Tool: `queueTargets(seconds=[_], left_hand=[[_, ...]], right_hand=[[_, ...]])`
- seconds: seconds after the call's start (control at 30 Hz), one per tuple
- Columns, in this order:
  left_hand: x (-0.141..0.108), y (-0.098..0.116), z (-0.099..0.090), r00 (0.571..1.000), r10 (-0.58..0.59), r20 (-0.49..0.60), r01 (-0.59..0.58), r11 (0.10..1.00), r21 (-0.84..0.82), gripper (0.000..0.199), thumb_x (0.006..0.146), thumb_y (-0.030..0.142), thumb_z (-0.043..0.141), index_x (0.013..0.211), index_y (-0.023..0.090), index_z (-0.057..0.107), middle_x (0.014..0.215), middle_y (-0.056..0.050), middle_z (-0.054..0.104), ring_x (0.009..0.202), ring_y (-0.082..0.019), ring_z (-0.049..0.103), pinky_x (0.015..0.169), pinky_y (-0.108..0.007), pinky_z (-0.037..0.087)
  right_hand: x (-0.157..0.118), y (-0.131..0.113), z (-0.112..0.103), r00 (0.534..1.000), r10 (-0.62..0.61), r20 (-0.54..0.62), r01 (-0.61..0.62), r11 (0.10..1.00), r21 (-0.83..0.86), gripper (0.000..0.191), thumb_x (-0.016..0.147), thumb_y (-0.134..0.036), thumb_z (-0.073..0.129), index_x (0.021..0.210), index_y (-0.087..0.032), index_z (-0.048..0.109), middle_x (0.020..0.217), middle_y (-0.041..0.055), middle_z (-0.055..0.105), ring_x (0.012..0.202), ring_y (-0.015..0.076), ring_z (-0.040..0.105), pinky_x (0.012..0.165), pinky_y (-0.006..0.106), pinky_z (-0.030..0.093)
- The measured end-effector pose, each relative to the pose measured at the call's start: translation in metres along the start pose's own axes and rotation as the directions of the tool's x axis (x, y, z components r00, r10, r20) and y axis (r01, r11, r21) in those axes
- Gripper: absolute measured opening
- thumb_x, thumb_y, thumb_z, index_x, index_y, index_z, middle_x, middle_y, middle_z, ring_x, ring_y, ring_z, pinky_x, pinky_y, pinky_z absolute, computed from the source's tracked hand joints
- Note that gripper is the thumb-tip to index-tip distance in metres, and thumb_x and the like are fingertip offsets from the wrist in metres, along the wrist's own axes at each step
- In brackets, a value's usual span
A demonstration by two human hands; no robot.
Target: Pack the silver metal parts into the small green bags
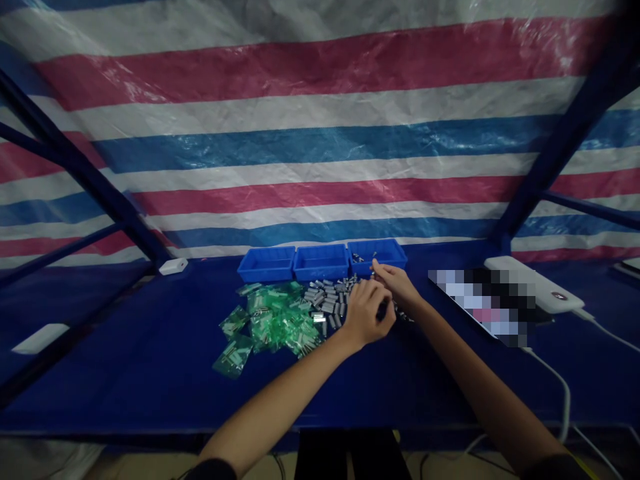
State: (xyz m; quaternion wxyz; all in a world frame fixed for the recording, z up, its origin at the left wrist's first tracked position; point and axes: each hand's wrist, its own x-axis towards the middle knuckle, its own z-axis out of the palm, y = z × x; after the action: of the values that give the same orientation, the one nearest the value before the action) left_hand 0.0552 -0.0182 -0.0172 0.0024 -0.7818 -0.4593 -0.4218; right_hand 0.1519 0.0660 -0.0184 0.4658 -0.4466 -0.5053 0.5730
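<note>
My left hand (369,312) is curled over the right side of a pile of grey metal cylinders (327,300), its fingers bent toward the thumb. What it holds, if anything, is hidden. Just beyond it, my right hand (397,283) is closed in a pinch at the front of the right blue bin (395,253). A tiny silver piece (375,254) shows by its fingertips; I cannot tell if it is held or lies in the bin. Small metal parts (357,258) lie inside that bin. Left of the cylinders is a heap of green-tinted clear packets (280,317).
A middle blue bin (320,272) and a left blue bin (265,272) adjoin the right one. At right lie a phone (480,303) with its screen blurred out, a white power bank (533,283) and a white cable (557,377). White blocks (173,266) sit at left. Blue frame posts flank the table.
</note>
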Motion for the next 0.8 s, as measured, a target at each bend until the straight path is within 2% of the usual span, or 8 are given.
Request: queueTargets(seconds=[0.07, 0.13, 0.23, 0.33, 0.5, 0.7, 0.8], left_hand=[[-0.001, 0.004, 0.000, 0.986, 0.135, 0.100, -0.137, 0.990, 0.016, 0.012, 0.077, 0.025, 0.044, 0.078, 0.021, 0.055, 0.081, -0.006, 0.057, 0.081, -0.019, 0.051, 0.076, -0.035, 0.038], [-0.003, 0.007, 0.002, 0.951, 0.254, 0.175, -0.262, 0.965, 0.026, 0.014, 0.076, 0.027, 0.044, 0.077, 0.021, 0.057, 0.081, -0.006, 0.057, 0.079, -0.020, 0.051, 0.075, -0.035, 0.038], [-0.004, 0.009, 0.004, 0.908, 0.356, 0.221, -0.367, 0.930, 0.009, 0.015, 0.076, 0.028, 0.045, 0.073, 0.021, 0.057, 0.079, -0.006, 0.057, 0.078, -0.019, 0.052, 0.073, -0.034, 0.038], [-0.005, 0.009, 0.005, 0.886, 0.385, 0.258, -0.391, 0.920, -0.030, 0.014, 0.076, 0.028, 0.046, 0.070, 0.021, 0.057, 0.079, -0.006, 0.057, 0.077, -0.019, 0.052, 0.074, -0.033, 0.039], [-0.006, 0.007, 0.006, 0.876, 0.390, 0.285, -0.398, 0.917, -0.033, 0.013, 0.075, 0.028, 0.047, 0.069, 0.021, 0.057, 0.080, -0.006, 0.057, 0.077, -0.018, 0.052, 0.073, -0.033, 0.040], [-0.007, 0.010, 0.006, 0.851, 0.428, 0.304, -0.457, 0.889, 0.030, 0.017, 0.076, 0.028, 0.046, 0.066, 0.020, 0.056, 0.077, -0.005, 0.057, 0.074, -0.017, 0.051, 0.069, -0.031, 0.041], [-0.008, 0.011, 0.006, 0.834, 0.445, 0.327, -0.487, 0.871, 0.057, 0.016, 0.075, 0.030, 0.047, 0.065, 0.020, 0.056, 0.076, -0.004, 0.057, 0.073, -0.016, 0.050, 0.069, -0.030, 0.041]], right_hand=[[0.005, 0.003, -0.003, 0.999, 0.005, -0.048, -0.002, 0.999, 0.048, 0.043, 0.061, -0.060, 0.065, 0.069, -0.018, 0.064, 0.057, 0.0001, 0.061, 0.057, 0.0137, 0.059, 0.056, 0.024, 0.049], [0.010, 0.005, -0.007, 0.995, -0.008, -0.097, 0.017, 0.995, 0.100, 0.041, 0.061, -0.058, 0.066, 0.069, -0.018, 0.065, 0.060, 0.0018, 0.063, 0.064, 0.0157, 0.063, 0.060, 0.025, 0.052], [0.013, 0.004, -0.013, 0.983, -0.034, -0.182, 0.059, 0.989, 0.137, 0.039, 0.060, -0.055, 0.069, 0.071, -0.017, 0.065, 0.063, 0.0038, 0.065, 0.072, 0.0178, 0.065, 0.062, 0.024, 0.054], [0.015, 0.001, -0.019, 0.966, -0.056, -0.252, 0.093, 0.986, 0.139, 0.042, 0.058, -0.055, 0.071, 0.072, -0.016, 0.064, 0.067, 0.0055, 0.066, 0.074, 0.0189, 0.066, 0.058, 0.024, 0.054], [0.017, 0.002, -0.026, 0.968, -0.085, -0.237, 0.115, 0.987, 0.116, 0.041, 0.056, -0.050, 0.074, 0.077, -0.015, 0.066, 0.072, 0.0055, 0.068, 0.073, 0.0181, 0.066, 0.056, 0.022, 0.053], [0.014, -0.001, -0.026, 0.947, -0.143, -0.286, 0.128, 0.989, -0.074, 0.039, 0.057, -0.046, 0.073, 0.079, -0.014, 0.070, 0.072, 0.0061, 0.069, 0.070, 0.0193, 0.066, 0.056, 0.025, 0.051], [0.011, -0.006, -0.023, 0.948, -0.197, -0.252, 0.173, 0.978, -0.113, 0.044, 0.059, -0.046, 0.071, 0.087, -0.013, 0.069, 0.080, 0.0082, 0.071, 0.077, 0.0216, 0.066, 0.059, 0.026, 0.050]])
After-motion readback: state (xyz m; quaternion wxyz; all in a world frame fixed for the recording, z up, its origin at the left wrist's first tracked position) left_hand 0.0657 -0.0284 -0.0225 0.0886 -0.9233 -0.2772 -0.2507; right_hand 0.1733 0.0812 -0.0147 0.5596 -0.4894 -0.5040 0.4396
